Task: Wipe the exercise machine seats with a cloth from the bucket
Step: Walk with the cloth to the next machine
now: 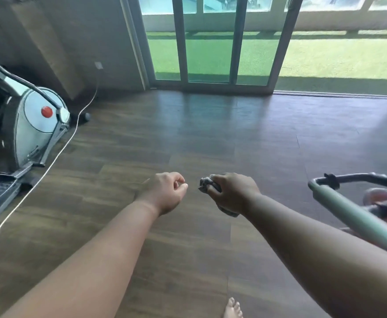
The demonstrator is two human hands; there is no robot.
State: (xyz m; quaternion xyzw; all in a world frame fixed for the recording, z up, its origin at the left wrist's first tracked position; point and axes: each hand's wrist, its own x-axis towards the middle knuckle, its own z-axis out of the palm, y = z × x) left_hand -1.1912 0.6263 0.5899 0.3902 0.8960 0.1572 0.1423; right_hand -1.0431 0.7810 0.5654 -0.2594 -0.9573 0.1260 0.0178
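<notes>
Both hands reach forward over the wooden floor. At about five o'clock of centre, the right hand is clenched around a bunched grey cloth, probably balled up so it will not drip or trail. Just beside it, the left hand is loosely curled and holds nothing. An elliptical machine stands at nine o'clock, a green-framed machine at four o'clock; no seat or bucket shows.
</notes>
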